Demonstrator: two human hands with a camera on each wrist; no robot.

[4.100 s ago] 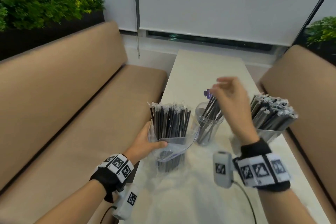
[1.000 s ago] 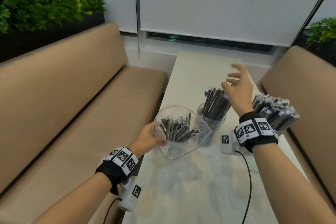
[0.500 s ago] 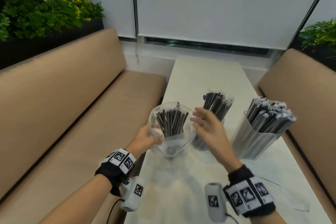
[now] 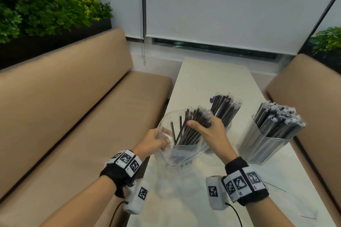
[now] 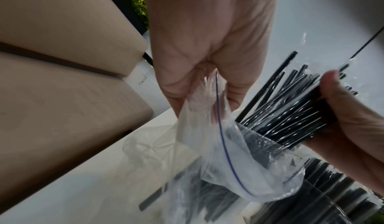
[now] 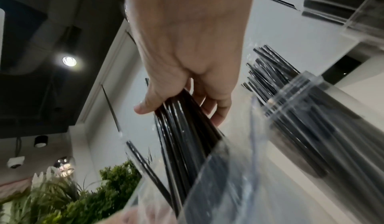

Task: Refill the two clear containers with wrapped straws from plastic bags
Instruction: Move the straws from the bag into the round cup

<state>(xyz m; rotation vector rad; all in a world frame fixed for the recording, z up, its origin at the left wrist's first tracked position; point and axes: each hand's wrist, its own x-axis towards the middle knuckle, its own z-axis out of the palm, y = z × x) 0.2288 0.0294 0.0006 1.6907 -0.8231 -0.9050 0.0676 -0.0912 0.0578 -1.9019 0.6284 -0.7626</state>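
Note:
A clear zip bag [image 4: 181, 155] [image 5: 234, 158] of black wrapped straws stands at the table's left edge. My left hand [image 4: 155, 141] [image 5: 207, 63] pinches its rim and keeps the mouth wide. Inside the bag's mouth my right hand [image 4: 208, 131] [image 6: 187, 86] grips a bundle of straws [image 4: 191, 129] [image 6: 187, 138] [image 5: 286, 112]. Just behind stands a round clear container [image 4: 224, 114] [image 6: 324, 122] partly filled with straws. A square clear container [image 4: 265, 145], packed full, stands at the right.
The white table [image 4: 212, 83] runs away from me between two tan benches [image 4: 73, 116] [image 4: 313, 108]. Empty clear plastic [image 4: 184, 193] lies on the near table. Planters [image 4: 46, 9] sit behind the benches.
My right hand came back from the round container, reached into the bag and closed round a bundle of straws. My left hand kept hold of the bag's rim.

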